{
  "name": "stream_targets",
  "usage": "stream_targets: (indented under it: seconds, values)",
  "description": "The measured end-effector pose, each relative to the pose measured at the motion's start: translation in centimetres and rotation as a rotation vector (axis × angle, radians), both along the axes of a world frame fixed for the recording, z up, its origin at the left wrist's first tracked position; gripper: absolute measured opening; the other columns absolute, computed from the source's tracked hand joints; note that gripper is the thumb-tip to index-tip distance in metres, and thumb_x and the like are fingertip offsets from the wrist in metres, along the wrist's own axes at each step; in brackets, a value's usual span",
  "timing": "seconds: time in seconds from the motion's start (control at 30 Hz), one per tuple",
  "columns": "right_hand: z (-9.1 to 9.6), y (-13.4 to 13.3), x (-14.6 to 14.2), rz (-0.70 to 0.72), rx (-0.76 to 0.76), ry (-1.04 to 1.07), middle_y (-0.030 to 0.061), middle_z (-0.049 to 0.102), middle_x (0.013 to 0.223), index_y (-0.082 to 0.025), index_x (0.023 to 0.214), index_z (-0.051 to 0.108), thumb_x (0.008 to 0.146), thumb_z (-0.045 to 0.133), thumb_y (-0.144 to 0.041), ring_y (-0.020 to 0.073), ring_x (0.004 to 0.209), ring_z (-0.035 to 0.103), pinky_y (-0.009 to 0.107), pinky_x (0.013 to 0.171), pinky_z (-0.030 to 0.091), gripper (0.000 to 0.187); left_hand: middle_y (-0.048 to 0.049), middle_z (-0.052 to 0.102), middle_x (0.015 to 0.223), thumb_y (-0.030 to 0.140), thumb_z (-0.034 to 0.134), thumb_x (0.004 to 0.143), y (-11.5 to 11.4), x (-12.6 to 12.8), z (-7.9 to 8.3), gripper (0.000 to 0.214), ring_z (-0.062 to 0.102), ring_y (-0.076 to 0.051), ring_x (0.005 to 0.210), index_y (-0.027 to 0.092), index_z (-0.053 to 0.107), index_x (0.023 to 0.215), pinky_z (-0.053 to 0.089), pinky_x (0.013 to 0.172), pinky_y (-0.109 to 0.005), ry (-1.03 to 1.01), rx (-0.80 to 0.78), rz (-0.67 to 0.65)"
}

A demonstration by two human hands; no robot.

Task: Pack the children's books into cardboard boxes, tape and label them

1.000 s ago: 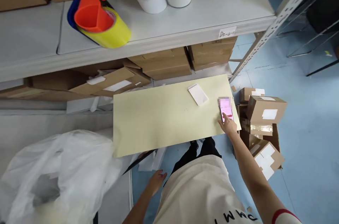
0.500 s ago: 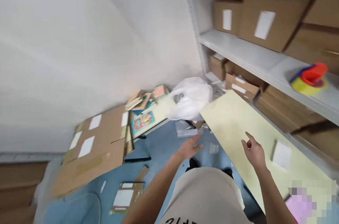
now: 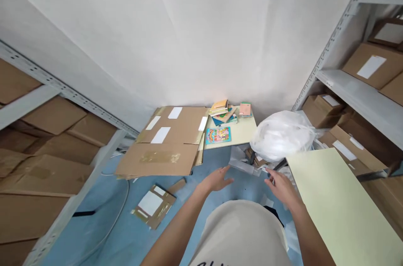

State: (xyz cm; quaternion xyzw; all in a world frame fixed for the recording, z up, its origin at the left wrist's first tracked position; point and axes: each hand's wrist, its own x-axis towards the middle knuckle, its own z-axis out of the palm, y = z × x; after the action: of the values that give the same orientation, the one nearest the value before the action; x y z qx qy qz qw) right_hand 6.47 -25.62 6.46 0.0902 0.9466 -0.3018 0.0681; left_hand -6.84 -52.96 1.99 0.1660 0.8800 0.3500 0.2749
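Plastic bag [image 3: 283,136]: one, near right hand [image 3: 281,186].

Near ctr: left hand [image 3: 217,180] and right hand [image 3: 283,188] side by side, apart, above the floor [image 3: 189,199]. Far-L of left hand: flattened carton [image 3: 166,144], its R edge against the low table [image 3: 244,131], which sits by the far wall [image 3: 204,39]. On the table: picture book [image 3: 218,135] at near side, book stack [image 3: 224,111] behind it. R of table, just far of right hand: plastic bag [image 3: 281,136]. Board [image 3: 340,203] R of right hand, far end by the bag. Left rack [image 3: 47,85] w/ boxes along L side, right rack [image 3: 355,89] w/ boxes along R, behind the board. Small flat box [image 3: 153,205] on floor, near-L of left hand. Cable [image 3: 118,215] on floor L of it.
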Motion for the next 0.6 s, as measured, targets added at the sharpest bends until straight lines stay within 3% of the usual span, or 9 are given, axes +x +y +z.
stream_targets:
  seconds: [0.1,0.23,0.47,0.6]
  values:
    - [0.9,-2.1,-4.0,0.105,0.027,-0.040,0.0079,0.073,0.097,-0.022,0.133,0.061,0.092,0.045,-0.033,0.0256,0.089,0.067,0.036,0.079,0.048,0.045,-0.0153,0.054,0.147,0.053,0.060,0.079,-2.4,-1.5,0.8,0.072,0.052,-0.035,0.135,0.017,0.053,0.142,0.041,0.111,-0.042,-0.073,-0.138,-0.083]
    - [1.1,-3.3,-8.1,0.213,0.055,-0.119,0.0094,0.072,0.100,-0.019,0.136,0.058,0.092,0.046,-0.031,0.0262,0.094,0.067,0.035,0.080,0.048,0.047,-0.0174,0.047,0.152,0.049,0.051,0.087,-3.9,-3.2,0.9,0.074,0.046,-0.033,0.140,0.013,0.041,0.150,0.038,0.113,-0.042,-0.095,-0.244,-0.089]
    - [-0.8,-3.1,-15.7,0.339,0.014,-0.223,0.0092,0.071,0.103,-0.019,0.137,0.057,0.093,0.047,-0.030,0.0249,0.092,0.067,0.035,0.084,0.047,0.046,-0.0162,0.049,0.151,0.053,0.053,0.085,-3.5,-7.4,-1.4,0.073,0.048,-0.033,0.139,0.018,0.045,0.148,0.039,0.111,-0.040,-0.197,-0.232,-0.026]
    - [-2.9,-2.2,-21.4,0.423,0.025,-0.305,0.0114,0.071,0.110,-0.019,0.138,0.056,0.091,0.051,-0.027,0.0266,0.102,0.066,0.035,0.087,0.047,0.049,-0.0175,0.055,0.145,0.055,0.064,0.077,-2.5,-11.1,-2.9,0.073,0.052,-0.036,0.134,0.020,0.055,0.140,0.041,0.108,-0.042,-0.283,-0.146,0.144]
